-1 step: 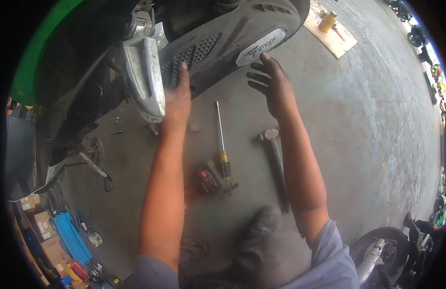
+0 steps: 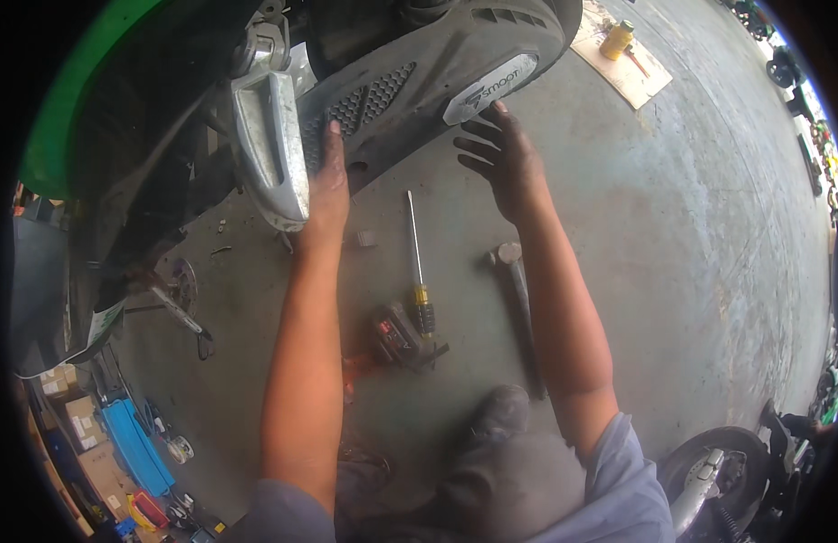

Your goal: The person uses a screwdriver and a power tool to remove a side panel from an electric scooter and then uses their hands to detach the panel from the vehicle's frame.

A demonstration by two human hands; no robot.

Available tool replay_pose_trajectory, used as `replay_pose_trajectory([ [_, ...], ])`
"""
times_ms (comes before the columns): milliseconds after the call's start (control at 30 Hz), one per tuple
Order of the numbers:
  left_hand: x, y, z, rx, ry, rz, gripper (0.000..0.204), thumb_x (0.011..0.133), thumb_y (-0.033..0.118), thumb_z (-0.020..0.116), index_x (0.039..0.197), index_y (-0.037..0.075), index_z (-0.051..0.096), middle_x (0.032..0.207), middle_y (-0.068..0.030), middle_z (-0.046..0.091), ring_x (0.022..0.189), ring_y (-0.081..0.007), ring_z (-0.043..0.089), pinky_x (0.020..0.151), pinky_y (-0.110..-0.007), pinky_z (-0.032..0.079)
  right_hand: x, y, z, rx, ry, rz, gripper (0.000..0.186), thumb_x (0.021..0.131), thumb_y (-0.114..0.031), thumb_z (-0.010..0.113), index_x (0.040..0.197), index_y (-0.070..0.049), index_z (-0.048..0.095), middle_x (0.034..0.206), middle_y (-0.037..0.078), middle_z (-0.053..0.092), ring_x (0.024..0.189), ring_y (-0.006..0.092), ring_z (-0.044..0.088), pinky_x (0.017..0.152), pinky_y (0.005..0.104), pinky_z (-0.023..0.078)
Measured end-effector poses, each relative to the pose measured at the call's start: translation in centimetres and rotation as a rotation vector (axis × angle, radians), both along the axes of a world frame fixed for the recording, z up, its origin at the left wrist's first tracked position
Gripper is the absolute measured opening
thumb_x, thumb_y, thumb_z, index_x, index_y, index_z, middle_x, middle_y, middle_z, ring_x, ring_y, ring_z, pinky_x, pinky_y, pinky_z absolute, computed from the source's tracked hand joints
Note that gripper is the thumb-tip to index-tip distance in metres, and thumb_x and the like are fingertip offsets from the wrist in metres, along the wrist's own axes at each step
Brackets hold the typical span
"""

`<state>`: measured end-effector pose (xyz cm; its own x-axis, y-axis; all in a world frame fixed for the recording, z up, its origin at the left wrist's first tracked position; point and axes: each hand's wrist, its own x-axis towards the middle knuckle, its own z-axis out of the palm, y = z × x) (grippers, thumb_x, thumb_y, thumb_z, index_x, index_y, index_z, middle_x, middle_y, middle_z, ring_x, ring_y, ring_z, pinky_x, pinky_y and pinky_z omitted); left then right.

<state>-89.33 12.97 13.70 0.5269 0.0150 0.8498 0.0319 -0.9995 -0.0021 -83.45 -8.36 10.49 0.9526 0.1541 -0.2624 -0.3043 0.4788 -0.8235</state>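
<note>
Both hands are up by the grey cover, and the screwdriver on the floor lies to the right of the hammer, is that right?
Not quite: in the head view, the screwdriver lies to the left of the hammer. The left hand and right hand are indeed up by the grey cover.

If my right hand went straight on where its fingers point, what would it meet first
Your right hand would probably meet the grey cover at its lower edge, though depth is unclear.

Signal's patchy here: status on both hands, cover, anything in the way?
Left hand at grey cover, fingers hidden. Right hand open near badge, contact unclear. Silver metal piece overlaps left hand. Screwdriver, hammer on floor.
</note>
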Motion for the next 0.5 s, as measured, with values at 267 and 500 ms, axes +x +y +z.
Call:
replay_pose_trajectory([
  [267, 0.4, 0.9, 1.1, -0.501, 0.147, -0.243, 0.062, 0.077, 0.033, 0.078, 0.119, -0.004, 0.052, 0.113, -0.0194, 0.061, 0.106, -0.0289, 0.059, 0.094, -0.037, 0.044, 1.5, 1.4, -1.3, -0.163, -0.072, -0.316, 0.069, 0.082, -0.049, 0.064, 0.123, 0.001, 0.042, 0.109, 0.016, 0.052, 0.099, 0.0269, 0.055, 0.084, 0.0412, 0.046],
  [500, 0.3, 0.4, 1.1, -0.421, 0.152, -0.208, 0.062, 0.073, 0.031, 0.080, 0.117, -0.004, 0.054, 0.109, -0.0190, 0.062, 0.103, -0.0297, 0.060, 0.092, -0.036, 0.044, 1.1, 0.3, 0.1, -1.288, -1.098, -0.535, 0.065, 0.068, -0.031, 0.078, 0.120, -0.007, 0.046, 0.117, 0.019, 0.047, 0.110, 0.0347, 0.046, 0.096, 0.0501, 0.035],
])
